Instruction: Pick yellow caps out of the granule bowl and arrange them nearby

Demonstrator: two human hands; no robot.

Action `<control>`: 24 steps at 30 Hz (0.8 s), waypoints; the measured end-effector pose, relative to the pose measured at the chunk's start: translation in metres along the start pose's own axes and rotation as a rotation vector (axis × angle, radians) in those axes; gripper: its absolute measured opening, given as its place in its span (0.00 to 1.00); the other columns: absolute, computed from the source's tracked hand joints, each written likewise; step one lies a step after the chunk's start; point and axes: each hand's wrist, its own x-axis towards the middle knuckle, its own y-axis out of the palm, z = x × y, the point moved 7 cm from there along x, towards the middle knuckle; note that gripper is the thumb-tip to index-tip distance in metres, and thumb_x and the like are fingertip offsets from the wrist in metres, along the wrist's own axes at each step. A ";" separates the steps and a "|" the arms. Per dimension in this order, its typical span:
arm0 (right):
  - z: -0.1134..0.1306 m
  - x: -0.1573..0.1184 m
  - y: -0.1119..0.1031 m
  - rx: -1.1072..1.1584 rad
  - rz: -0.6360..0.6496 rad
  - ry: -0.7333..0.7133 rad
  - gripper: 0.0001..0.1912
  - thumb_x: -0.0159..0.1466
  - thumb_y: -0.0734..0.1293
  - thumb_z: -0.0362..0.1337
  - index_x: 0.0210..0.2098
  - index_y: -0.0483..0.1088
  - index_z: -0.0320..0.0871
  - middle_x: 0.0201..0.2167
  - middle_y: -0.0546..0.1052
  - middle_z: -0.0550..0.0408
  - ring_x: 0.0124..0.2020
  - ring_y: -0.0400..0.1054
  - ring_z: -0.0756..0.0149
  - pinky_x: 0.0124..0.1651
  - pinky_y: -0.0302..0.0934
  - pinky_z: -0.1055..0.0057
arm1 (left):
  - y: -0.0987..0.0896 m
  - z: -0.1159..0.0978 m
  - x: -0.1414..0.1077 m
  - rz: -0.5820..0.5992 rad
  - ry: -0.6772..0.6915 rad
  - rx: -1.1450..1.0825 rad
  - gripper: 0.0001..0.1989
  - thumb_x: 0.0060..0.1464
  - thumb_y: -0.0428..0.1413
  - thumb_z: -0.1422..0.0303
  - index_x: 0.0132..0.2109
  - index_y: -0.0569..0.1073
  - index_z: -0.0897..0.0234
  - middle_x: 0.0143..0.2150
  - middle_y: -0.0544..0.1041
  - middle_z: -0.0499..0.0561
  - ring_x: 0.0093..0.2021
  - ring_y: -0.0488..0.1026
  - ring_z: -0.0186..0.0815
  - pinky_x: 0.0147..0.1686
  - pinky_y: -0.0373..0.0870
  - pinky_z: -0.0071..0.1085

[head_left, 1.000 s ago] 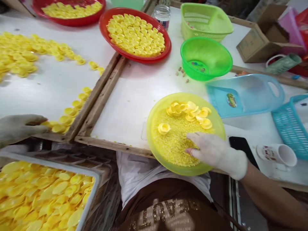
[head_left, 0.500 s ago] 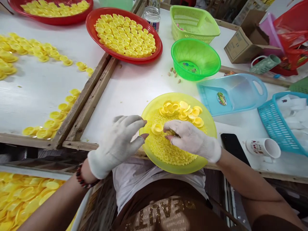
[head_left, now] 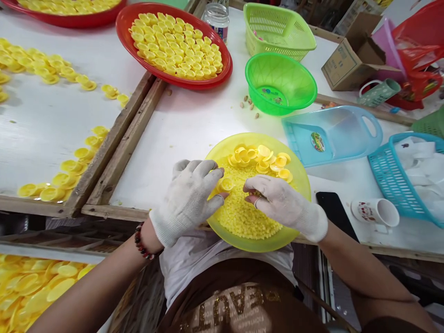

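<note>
A translucent yellow bowl [head_left: 301,203] holds a bed of small yellow pellets [head_left: 255,226]. Several small yellow plastic cups [head_left: 265,157] are piled at its far side. My left hand [head_left: 190,194], in a white glove, reaches over the bowl's left rim. Its thumb and forefinger are spread beside a single small yellow cup [head_left: 227,185], and I see no firm grip on it. Above the pellets, my gloved right hand [head_left: 277,199] is curled inward, with yellow pellets partly visible inside its fingers.
Behind the bowl stand a red tray [head_left: 123,32] of filled-looking yellow cups, a green basin [head_left: 294,83] and a blue scoop-shaped tray [head_left: 347,138]. To the right are a phone [head_left: 336,212], a mug [head_left: 374,213] and a blue basket [head_left: 391,166]. A wooden rail [head_left: 121,143] divides the table.
My left hand has moved right, bringing its fingertips to the single cup. My right hand has drawn slightly right, away from that cup. The view has shifted a little.
</note>
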 end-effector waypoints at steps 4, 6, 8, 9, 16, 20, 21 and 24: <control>0.017 0.018 -0.006 0.113 -0.130 -0.103 0.05 0.68 0.62 0.30 0.42 0.68 0.44 0.40 0.76 0.54 0.44 0.70 0.64 0.50 0.64 0.65 | 0.011 -0.004 0.010 0.043 0.015 -0.037 0.10 0.57 0.58 0.64 0.44 0.75 0.63 0.48 0.77 0.56 0.46 0.73 0.49 0.49 0.65 0.50; 0.024 0.026 -0.008 0.128 -0.151 -0.149 0.06 0.69 0.61 0.29 0.43 0.68 0.44 0.42 0.76 0.53 0.46 0.70 0.64 0.52 0.64 0.64 | 0.013 -0.004 0.008 0.026 0.023 -0.086 0.10 0.56 0.58 0.65 0.45 0.74 0.63 0.47 0.78 0.54 0.46 0.74 0.48 0.49 0.64 0.48; 0.026 0.026 -0.011 0.109 -0.161 -0.154 0.08 0.69 0.60 0.29 0.43 0.68 0.44 0.41 0.76 0.52 0.45 0.70 0.64 0.51 0.64 0.64 | 0.014 -0.001 0.004 -0.005 0.019 -0.136 0.11 0.57 0.58 0.65 0.46 0.73 0.63 0.46 0.78 0.54 0.46 0.74 0.47 0.48 0.64 0.47; 0.025 0.024 -0.014 0.096 -0.167 -0.143 0.08 0.69 0.60 0.29 0.43 0.68 0.44 0.41 0.76 0.53 0.45 0.70 0.64 0.50 0.64 0.65 | 0.014 0.001 0.002 -0.028 0.015 -0.164 0.10 0.58 0.58 0.65 0.46 0.73 0.63 0.46 0.78 0.53 0.45 0.75 0.46 0.48 0.64 0.46; -0.014 -0.008 -0.002 -0.072 0.088 0.027 0.12 0.65 0.58 0.24 0.38 0.71 0.42 0.35 0.76 0.54 0.37 0.70 0.65 0.44 0.63 0.67 | 0.006 0.009 -0.009 -0.231 -0.010 -0.412 0.13 0.58 0.60 0.63 0.49 0.72 0.61 0.48 0.79 0.50 0.47 0.76 0.39 0.52 0.64 0.39; -0.014 -0.012 0.005 -0.089 0.112 0.029 0.14 0.63 0.57 0.23 0.37 0.71 0.42 0.36 0.77 0.52 0.38 0.70 0.64 0.45 0.64 0.66 | 0.004 0.007 -0.006 -0.221 -0.011 -0.436 0.13 0.56 0.61 0.65 0.48 0.72 0.62 0.48 0.79 0.50 0.48 0.76 0.39 0.52 0.65 0.39; -0.008 -0.010 0.002 -0.059 0.064 -0.001 0.13 0.64 0.58 0.23 0.38 0.71 0.42 0.37 0.77 0.53 0.39 0.70 0.65 0.45 0.65 0.66 | 0.005 0.006 -0.005 -0.202 -0.016 -0.416 0.12 0.56 0.61 0.65 0.47 0.72 0.62 0.47 0.79 0.50 0.47 0.76 0.39 0.51 0.64 0.40; 0.018 0.001 -0.011 0.014 -0.076 -0.103 0.11 0.67 0.59 0.27 0.40 0.71 0.44 0.38 0.78 0.54 0.40 0.71 0.65 0.46 0.67 0.67 | 0.008 -0.003 -0.002 -0.140 -0.035 -0.364 0.12 0.56 0.60 0.64 0.45 0.73 0.62 0.46 0.79 0.50 0.45 0.76 0.41 0.51 0.63 0.43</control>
